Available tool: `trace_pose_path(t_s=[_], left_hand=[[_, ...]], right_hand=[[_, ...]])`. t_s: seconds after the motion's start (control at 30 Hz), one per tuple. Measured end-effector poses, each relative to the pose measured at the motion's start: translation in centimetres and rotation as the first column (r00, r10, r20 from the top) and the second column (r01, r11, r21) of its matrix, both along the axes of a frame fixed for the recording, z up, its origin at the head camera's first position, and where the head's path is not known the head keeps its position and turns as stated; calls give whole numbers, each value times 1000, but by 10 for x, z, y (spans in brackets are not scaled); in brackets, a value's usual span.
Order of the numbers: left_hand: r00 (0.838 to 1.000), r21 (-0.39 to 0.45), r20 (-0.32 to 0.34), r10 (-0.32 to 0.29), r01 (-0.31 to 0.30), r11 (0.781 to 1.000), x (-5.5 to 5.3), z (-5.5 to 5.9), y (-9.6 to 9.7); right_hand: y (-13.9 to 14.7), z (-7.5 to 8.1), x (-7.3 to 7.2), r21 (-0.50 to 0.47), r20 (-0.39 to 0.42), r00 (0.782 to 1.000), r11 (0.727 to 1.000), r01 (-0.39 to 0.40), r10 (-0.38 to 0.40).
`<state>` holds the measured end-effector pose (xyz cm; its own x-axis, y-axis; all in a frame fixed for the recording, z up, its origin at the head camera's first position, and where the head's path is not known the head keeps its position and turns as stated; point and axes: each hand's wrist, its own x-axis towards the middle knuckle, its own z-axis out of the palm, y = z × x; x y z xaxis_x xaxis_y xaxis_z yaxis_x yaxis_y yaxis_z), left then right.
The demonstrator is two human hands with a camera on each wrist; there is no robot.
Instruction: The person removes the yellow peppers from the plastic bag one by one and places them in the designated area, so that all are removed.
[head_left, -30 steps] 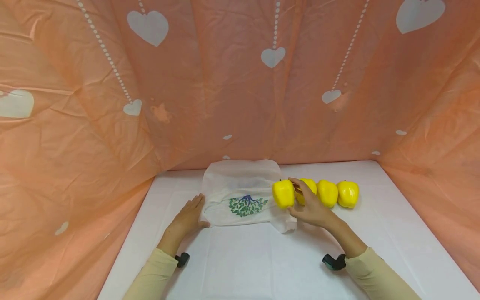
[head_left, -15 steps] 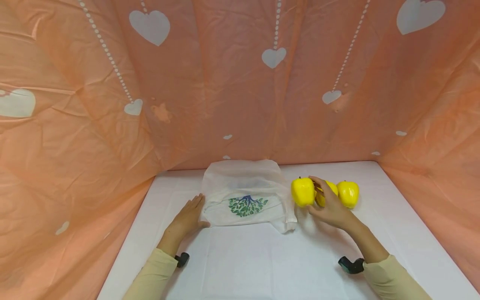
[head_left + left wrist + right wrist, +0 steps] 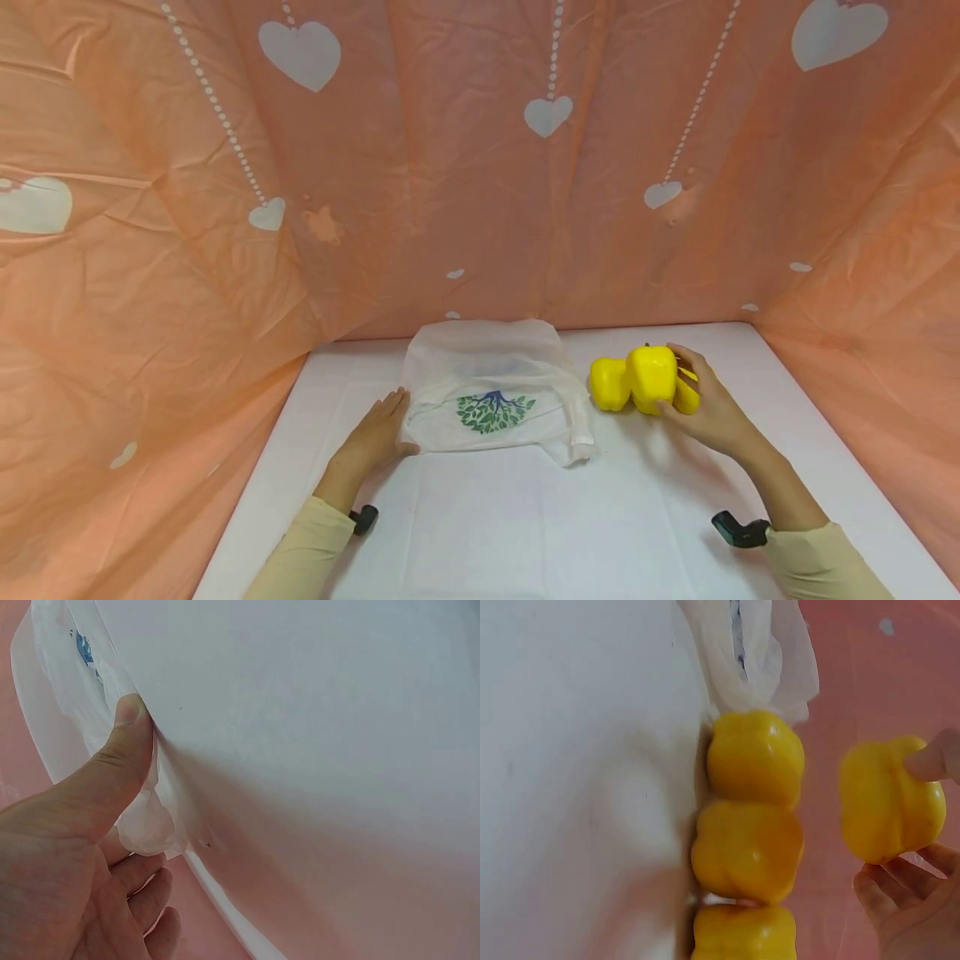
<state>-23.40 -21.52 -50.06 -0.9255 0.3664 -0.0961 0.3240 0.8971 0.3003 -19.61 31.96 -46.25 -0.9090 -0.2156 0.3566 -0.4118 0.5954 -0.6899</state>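
Note:
My right hand [image 3: 708, 408] holds a shiny yellow apple [image 3: 651, 375] with lobed sides and a thin dark stem, thumb on one side and fingers on the other. In the right wrist view, this apple [image 3: 889, 799] is apart from a row of three similar ones: a near-bag apple [image 3: 756, 759], a middle apple [image 3: 748, 851] and a third apple [image 3: 744, 934]. The head view hides part of that row behind the held apple and hand. A white plastic bag [image 3: 480, 350] with a green tree print lies flat, my left hand [image 3: 375, 429] resting along its left edge, thumb [image 3: 129, 720] against it.
A white-covered table [image 3: 480, 525] bears everything. Orange sheeting [image 3: 487, 217] with white hearts rises behind it and on both sides. The bag's crumpled right end [image 3: 577, 446] reaches close to the leftmost apple [image 3: 609, 383].
My right hand has carried the held apple rightward along the row, from beside the bag's right edge, uncovering the leftmost apple. The left hand and bag stay in place.

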Motion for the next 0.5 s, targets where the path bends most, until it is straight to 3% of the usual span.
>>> trace_pose_path(t_s=[0.5], left_hand=[[1000,10,2,7,-7,1000,2,1,0]], right_hand=[[42,5,4,-10,-7,1000,1000,24,-24]])
